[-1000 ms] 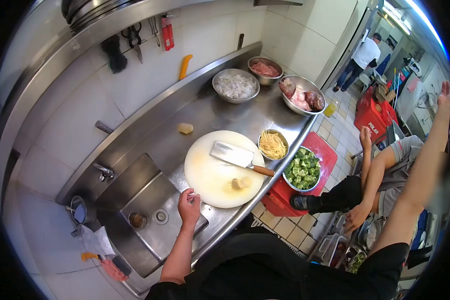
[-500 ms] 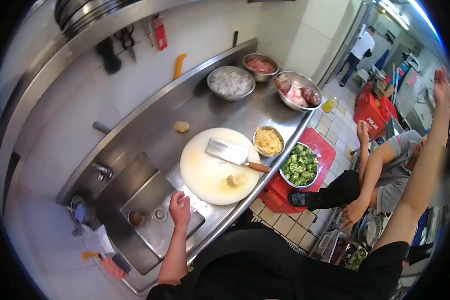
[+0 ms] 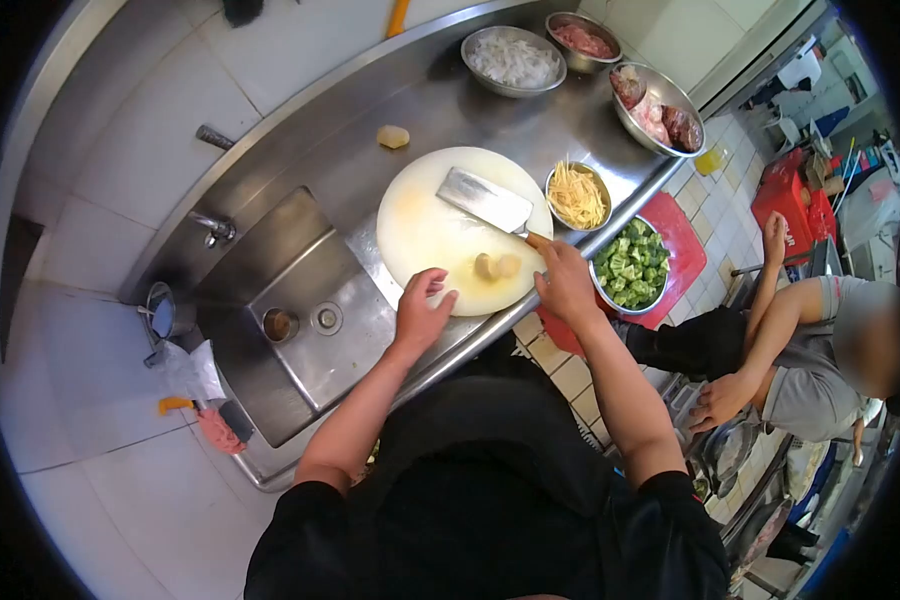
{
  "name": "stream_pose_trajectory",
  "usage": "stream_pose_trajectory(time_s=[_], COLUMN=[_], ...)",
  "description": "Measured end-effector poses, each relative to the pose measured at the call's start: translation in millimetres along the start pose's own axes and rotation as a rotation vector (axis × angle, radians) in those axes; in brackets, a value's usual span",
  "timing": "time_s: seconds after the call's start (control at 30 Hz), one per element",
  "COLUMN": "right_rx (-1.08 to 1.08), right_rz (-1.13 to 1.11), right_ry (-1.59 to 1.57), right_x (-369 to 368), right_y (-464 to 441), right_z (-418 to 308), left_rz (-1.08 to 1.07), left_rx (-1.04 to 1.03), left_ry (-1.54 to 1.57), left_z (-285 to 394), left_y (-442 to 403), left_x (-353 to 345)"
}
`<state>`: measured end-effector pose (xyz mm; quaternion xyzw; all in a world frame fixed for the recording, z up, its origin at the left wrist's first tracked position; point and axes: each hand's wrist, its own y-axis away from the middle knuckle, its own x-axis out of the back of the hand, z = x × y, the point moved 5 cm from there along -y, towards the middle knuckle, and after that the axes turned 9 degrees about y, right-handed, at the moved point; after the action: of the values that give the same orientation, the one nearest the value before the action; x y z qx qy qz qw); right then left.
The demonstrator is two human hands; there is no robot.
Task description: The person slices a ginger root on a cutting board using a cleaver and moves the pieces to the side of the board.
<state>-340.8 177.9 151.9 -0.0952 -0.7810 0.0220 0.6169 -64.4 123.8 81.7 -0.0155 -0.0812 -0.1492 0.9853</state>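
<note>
My left hand (image 3: 423, 308) is over the near left edge of the round white cutting board (image 3: 420, 230), thumb and fingers apart, nothing between them. The handle of the cleaver (image 3: 485, 199) is in my right hand (image 3: 566, 281), at the board's right edge; its blade lies flat on the board. Pieces of peeled ginger or potato (image 3: 497, 266) rest on the board between my hands. Another pale piece (image 3: 393, 137) is on the steel counter behind the board. A bowl of yellow strips (image 3: 578, 196) stands right of the board.
A sink (image 3: 310, 340) is at the left. Bowls of white slices (image 3: 513, 60), of sliced meat (image 3: 584, 40) and of large meat pieces (image 3: 658, 112) stand at the back. A bowl of green pieces (image 3: 631, 266) rests on a red stool (image 3: 682, 248). A seated person (image 3: 810, 350) is at the right.
My right hand has come down from the raised position at the right to the cleaver's handle. My left hand has moved to the board's edge. The view has tilted down.
</note>
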Motion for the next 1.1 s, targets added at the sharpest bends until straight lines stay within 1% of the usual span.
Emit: stream_pose_trajectory(time_s=[0.03,0.07,0.17,0.2,0.23,0.3,0.33,0.37,0.4,0.43,0.47,0.5,0.57,0.6,0.67,0.7,0.77,0.87,0.97,1.03,1.1], right_rx=[0.035,0.067,0.027,-0.002,-0.015,0.016,0.019,0.006,-0.073,-0.151,-0.243,-0.25,-0.342,-0.343,-0.3,-0.309,-0.284,-0.277,-0.244,-0.257,-0.268], right_rz=[0.03,0.06,0.109,0.037,0.036,-0.091,-0.214,-0.215,-0.277,-0.341,-0.354,-0.361,-0.396,-0.401,-0.216,-0.221,-0.346,-0.32,-0.331,-0.345,-0.359], right_ry=[0.027,0.055,0.09,0.1,0.092,0.118,0.094,0.087,0.002,-0.083,-0.205,-0.207,-0.394,-0.396,-0.44,-0.449,-0.36,-0.358,-0.357,-0.353,-0.345], right_x=[-15,-29,-53,-56,-58,-67,-55,-40,-30,-25,-20,-12,-1,-2,1,7,23,26,22,21,22], right_y=[-4,-8,-32,-39,-46,-59,-65,-64,-61,-55,-45,-33,2,21,53,65,82,98,101,102,101], right_z=[1,3,10,11,14,19,16,9,6,6,9,8,5,5,3,0,-8,-12,-13,-15,-18], left_rz=[-0.063,-0.073,-0.143,-0.173,-0.203,-0.227,-0.222,-0.217,-0.219,-0.233,-0.271,-0.304,-0.304,-0.295,-0.291,-0.295,-0.311,-0.336,-0.311,-0.268,-0.273], left_rx=[-0.004,0.002,-0.041,-0.079,-0.118,-0.109,-0.083,-0.055,-0.102,-0.095,-0.048,-0.002,-0.019,-0.028,-0.03,-0.029,-0.021,0.04,0.035,-0.039,-0.004], left_ry=[-0.044,-0.055,-0.133,-0.186,-0.239,-0.292,-0.279,-0.265,-0.252,-0.254,-0.256,-0.257,-0.262,-0.265,-0.276,-0.26,-0.251,-0.311,-0.328,-0.347,-0.356], left_z=[6,11,23,19,18,14,10,6,4,8,10,14,19,21,18,14,11,17,16,18,19], left_y=[-5,-9,-26,-32,-37,-42,-44,-46,-48,-48,-47,-47,-46,-46,-48,-49,-49,-48,-44,-43,-42], left_x=[-11,-20,-49,-58,-66,-74,-75,-74,-72,-69,-68,-67,-67,-67,-69,-70,-73,-75,-75,-75,-76])
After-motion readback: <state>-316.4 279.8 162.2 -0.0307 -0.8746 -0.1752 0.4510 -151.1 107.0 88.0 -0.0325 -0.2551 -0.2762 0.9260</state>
